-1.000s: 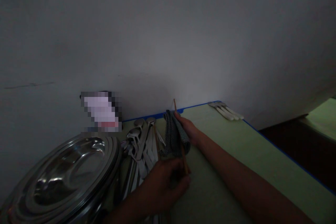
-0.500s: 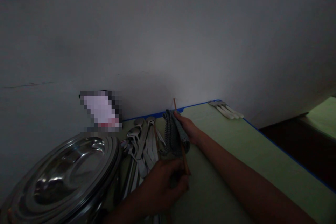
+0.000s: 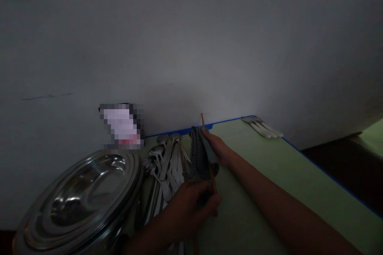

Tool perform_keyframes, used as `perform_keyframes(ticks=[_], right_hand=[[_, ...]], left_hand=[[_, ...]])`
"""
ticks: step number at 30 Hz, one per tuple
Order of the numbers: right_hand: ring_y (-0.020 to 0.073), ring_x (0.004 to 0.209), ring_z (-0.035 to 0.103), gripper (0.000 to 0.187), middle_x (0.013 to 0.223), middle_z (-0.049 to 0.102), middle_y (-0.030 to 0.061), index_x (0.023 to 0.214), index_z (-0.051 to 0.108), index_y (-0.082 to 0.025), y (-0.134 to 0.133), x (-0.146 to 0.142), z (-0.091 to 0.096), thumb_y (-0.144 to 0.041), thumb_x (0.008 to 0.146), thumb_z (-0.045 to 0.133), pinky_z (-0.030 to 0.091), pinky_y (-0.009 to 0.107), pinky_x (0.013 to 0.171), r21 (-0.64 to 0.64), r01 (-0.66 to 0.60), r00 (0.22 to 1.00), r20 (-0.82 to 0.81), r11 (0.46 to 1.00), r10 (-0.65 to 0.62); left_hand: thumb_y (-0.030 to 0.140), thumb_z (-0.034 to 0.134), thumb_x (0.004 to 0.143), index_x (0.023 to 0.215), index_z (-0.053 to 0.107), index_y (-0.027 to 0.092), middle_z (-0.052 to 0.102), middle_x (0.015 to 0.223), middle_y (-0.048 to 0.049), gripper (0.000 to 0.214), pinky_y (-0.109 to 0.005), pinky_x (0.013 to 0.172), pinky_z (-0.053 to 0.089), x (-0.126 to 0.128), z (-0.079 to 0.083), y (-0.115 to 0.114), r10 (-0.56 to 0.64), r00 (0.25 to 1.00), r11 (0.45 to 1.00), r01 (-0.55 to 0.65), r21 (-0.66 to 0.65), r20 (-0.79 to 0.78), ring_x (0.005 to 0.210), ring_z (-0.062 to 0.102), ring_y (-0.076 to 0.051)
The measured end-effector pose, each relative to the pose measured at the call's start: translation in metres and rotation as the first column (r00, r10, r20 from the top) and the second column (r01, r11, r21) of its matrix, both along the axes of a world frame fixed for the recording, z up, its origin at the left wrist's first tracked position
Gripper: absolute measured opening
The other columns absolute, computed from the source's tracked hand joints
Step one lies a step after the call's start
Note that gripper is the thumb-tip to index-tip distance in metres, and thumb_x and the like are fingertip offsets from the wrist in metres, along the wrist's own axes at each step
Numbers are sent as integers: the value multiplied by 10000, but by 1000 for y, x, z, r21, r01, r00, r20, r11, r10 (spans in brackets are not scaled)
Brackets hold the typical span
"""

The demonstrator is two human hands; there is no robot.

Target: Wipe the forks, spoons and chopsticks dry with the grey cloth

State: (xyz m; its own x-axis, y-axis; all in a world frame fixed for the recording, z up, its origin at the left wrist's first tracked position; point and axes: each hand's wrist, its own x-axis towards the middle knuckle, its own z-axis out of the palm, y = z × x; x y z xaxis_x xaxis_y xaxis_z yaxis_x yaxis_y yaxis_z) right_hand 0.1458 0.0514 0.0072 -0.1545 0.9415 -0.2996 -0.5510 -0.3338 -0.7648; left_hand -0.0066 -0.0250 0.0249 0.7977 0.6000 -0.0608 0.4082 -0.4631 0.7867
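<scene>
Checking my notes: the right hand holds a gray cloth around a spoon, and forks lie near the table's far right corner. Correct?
No: the head view shows the right hand holding the gray cloth around a thin brown stick, not a spoon. The rest stands.

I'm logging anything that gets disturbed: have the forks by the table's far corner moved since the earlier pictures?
No. Against the corner of the blue-edged table, the forks lie as before; only the view shifted slightly.

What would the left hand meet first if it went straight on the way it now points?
Past the brown stick at its grip, the left hand would most likely meet the right forearm. Depth is unclear, so it might pass over or under.
</scene>
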Motion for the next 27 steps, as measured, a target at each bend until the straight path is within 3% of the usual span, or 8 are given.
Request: perform_keyframes(ticks=[6, 10, 16, 19, 22, 25, 27], right_hand=[[128, 569, 602, 374, 656, 671, 21, 842, 662, -144, -3, -4, -9, -493, 741, 577, 478, 238, 600, 157, -107, 972, 226, 982, 70], [126, 566, 578, 447, 638, 662, 22, 798, 672, -129, -8, -7, -6, -555, 710, 568, 441, 235, 567, 183, -138, 946, 317, 973, 74], [135, 576, 580, 367, 645, 670, 22, 744, 678, -145, -14, -16, 5, -503, 712, 601, 448, 247, 593, 139, 30, 935, 346, 990, -77], [140, 520, 573, 304, 600, 657, 28, 720, 661, -153, -14, -21, 16, -435, 775, 559, 458, 262, 550, 43, 116, 950, 287, 992, -123], [143, 485, 564, 257, 557, 631, 6, 735, 636, -181, -13, -18, 36, -414, 791, 543, 467, 273, 501, -4, 250, 952, 183, 968, -245], [132, 447, 541, 257, 562, 617, -5, 726, 603, -200, -12, -6, 58, -437, 792, 527, 481, 281, 481, 44, 367, 920, 133, 929, -369], [128, 460, 546, 268, 583, 610, -15, 753, 591, -220, -12, 3, 70, -473, 788, 510, 491, 285, 490, 182, 375, 910, 117, 909, -399]], left_hand=[[280, 507, 788, 685, 593, 135, 596, 639, 9, 198, -174, 507, 377, 0, -8, -2, 50, 998, 999, -51, -19, -29, 566, 521, -95], [268, 509, 781, 678, 609, 127, 580, 601, 13, 202, -164, 475, 361, -1, -7, -3, 127, 992, 991, -128, -34, -11, 538, 502, -86], [239, 526, 752, 665, 623, 117, 594, 585, 9, 179, -146, 452, 370, -3, -9, -4, 141, 990, 983, -137, -119, 25, 502, 512, -74], [223, 532, 738, 662, 614, 116, 583, 588, 14, 155, -138, 446, 364, -6, -13, -3, 136, 989, 981, -128, -145, 51, 499, 506, -69], [194, 572, 701, 668, 614, 123, 548, 570, 37, 89, -135, 452, 350, -8, -15, -2, 101, 994, 992, -97, -85, 42, 493, 477, -62], [176, 579, 698, 669, 617, 135, 509, 541, 55, 63, -136, 448, 329, -10, -12, 0, 37, 999, 999, -37, -4, 4, 474, 450, -58], [158, 574, 696, 666, 608, 142, 488, 538, 62, 48, -136, 446, 314, -11, -11, 1, -13, 1000, 999, 13, 50, -6, 471, 444, -55]])
